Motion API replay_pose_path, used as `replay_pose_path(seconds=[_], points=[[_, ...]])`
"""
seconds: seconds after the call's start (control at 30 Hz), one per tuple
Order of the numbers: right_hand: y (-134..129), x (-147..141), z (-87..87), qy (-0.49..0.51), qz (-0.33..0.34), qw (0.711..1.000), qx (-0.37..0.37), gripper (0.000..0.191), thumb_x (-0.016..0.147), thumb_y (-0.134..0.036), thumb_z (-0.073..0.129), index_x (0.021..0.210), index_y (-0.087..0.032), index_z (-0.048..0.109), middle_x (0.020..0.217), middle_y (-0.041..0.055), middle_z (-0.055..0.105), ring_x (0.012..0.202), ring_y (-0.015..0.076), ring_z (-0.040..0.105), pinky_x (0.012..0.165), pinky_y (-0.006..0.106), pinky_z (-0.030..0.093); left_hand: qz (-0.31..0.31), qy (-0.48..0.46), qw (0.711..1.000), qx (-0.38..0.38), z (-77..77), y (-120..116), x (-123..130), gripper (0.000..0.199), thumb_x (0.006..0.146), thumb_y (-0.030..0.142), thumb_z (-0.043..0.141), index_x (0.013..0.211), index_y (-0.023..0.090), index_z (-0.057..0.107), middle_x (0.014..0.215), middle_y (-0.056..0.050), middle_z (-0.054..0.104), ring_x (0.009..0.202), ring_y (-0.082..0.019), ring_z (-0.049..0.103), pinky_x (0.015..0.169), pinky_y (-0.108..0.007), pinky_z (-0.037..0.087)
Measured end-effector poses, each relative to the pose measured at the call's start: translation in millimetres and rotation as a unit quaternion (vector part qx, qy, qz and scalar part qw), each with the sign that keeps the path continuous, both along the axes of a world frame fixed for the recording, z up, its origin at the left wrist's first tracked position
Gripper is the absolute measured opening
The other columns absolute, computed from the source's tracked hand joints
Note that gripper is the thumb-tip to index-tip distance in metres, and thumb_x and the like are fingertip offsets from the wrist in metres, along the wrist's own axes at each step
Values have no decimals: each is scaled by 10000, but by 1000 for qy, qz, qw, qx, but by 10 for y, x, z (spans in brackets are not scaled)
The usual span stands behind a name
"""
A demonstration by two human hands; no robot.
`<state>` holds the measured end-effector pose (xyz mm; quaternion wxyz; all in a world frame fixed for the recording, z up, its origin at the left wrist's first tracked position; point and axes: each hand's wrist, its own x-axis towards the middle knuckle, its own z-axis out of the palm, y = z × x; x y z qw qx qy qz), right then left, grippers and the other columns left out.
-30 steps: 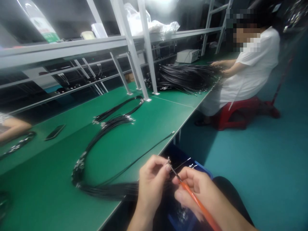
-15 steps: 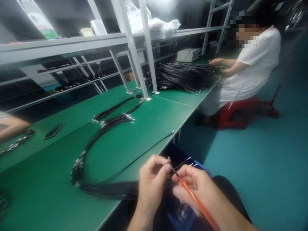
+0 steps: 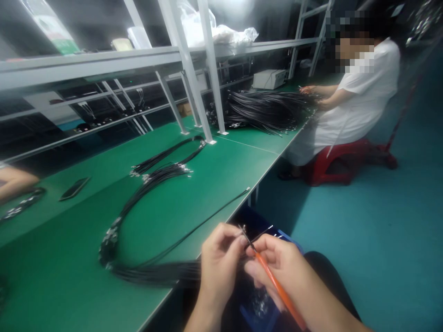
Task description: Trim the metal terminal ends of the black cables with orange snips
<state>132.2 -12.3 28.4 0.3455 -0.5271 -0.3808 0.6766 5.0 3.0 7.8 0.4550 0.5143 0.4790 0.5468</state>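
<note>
My left hand (image 3: 218,260) pinches a small metal cable end at its fingertips, just past the table's front edge. In my right hand (image 3: 277,263) is a slim orange-handled tool (image 3: 277,281), with its thin dark metal tip touching or very near that end; its exact kind does not show. A bundle of black cables (image 3: 152,272) runs from the tabletop toward my left wrist, which hides part of it. One thin black cable (image 3: 207,219) lies apart, its tip at the table edge. Below my hands is a blue bin (image 3: 254,313), partly hidden, with small shiny pieces inside.
More cables (image 3: 169,152) lie on the green table (image 3: 79,249), along with a dark phone (image 3: 75,188). White shelf posts (image 3: 200,106) rise from it. A co-worker (image 3: 367,87) sits on a red stool (image 3: 342,161) beside a large cable pile (image 3: 266,108). Another person's arm (image 3: 15,182) is at left.
The orange-handled tool's tip has shifted slightly left and up past the cable end, and my right fingers have moved slightly left. The left hand keeps its pinch.
</note>
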Motion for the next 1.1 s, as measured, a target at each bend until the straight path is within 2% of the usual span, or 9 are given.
replay_pose_path(seconds=[0.13, 0.27, 0.37, 0.47, 0.57, 0.67, 0.73, 0.87, 1.1], points=[[-17, 11, -49, 6, 12, 1000, 5, 125, 714, -167, 653, 753, -182, 535, 490, -84, 553, 280, 35, 370, 320, 173, 279, -6, 21, 1000, 8, -44, -1, -24, 69, 773, 176, 656, 721, 177, 611, 712, 14, 597, 645, -121, 561, 601, -224, 457], [-76, 84, -117, -30, 19, 997, 67, 125, 697, -147, 656, 747, -186, 548, 560, -62, 565, 472, 83, 510, 463, 194, 390, -7, 65, 998, 20, -75, 14, -51, 59, 800, 213, 641, 753, 186, 617, 730, 16, 598, 643, -117, 553, 596, -219, 444], [-86, 120, -137, -81, -78, 984, 141, 197, 705, -229, 695, 855, -203, 570, 695, -19, 626, 648, 143, 591, 581, 239, 463, 5, 104, 994, 31, -60, 16, -41, 62, 801, 231, 643, 765, 190, 613, 705, 23, 589, 625, -117, 543, 585, -219, 429], [-13, 82, -139, -63, -203, 953, 214, 302, 730, -313, 707, 972, -236, 544, 813, -2, 643, 750, 165, 617, 645, 260, 498, 9, 154, 987, 48, -19, -5, -7, 87, 806, 235, 629, 738, 186, 604, 684, 21, 587, 632, -127, 544, 601, -230, 423], [100, 0, -155, -27, -239, 929, 281, 295, 748, -256, 700, 992, -258, 536, 868, -2, 650, 792, 156, 623, 663, 248, 504, 2, 191, 980, 56, 14, -35, 23, 124, 818, 230, 601, 705, 179, 594, 659, 15, 588, 611, -131, 537, 595, -238, 419], [170, -71, -175, -8, -258, 913, 316, 234, 766, -203, 677, 954, -258, 549, 797, -25, 632, 722, 126, 610, 635, 219, 499, -1, 212, 976, 57, 16, -56, 41, 120, 807, 215, 602, 695, 174, 596, 646, 12, 592, 594, -131, 540, 581, -236, 416], [178, -104, -185, 22, -259, 919, 296, 225, 760, -201, 682, 936, -249, 550, 757, -36, 615, 680, 112, 597, 613, 203, 495, -1, 211, 976, 58, 5, -64, 49, 109, 805, 206, 601, 701, 172, 605, 654, 9, 606, 600, -133, 551, 584, -233, 422], [146, -148, -213, 148, -219, 943, 203, 267, 738, -209, 709, 945, -235, 542, 770, -31, 611, 695, 105, 596, 635, 198, 501, 12, 193, 979, 61, -8, -80, 60, 125, 813, 205, 594, 694, 174, 617, 654, 7, 616, 596, -129, 553, 577, -224, 424], [128, -161, -268, 263, -180, 934, 163, 374, 693, -145, 750, 980, -256, 538, 829, -35, 605, 734, 97, 575, 648, 183, 473, 12, 173, 984, 46, 25, -67, 47, 130, 806, 231, 618, 690, 172, 613, 662, 4, 618, 606, -133, 547, 591, -228, 421]])
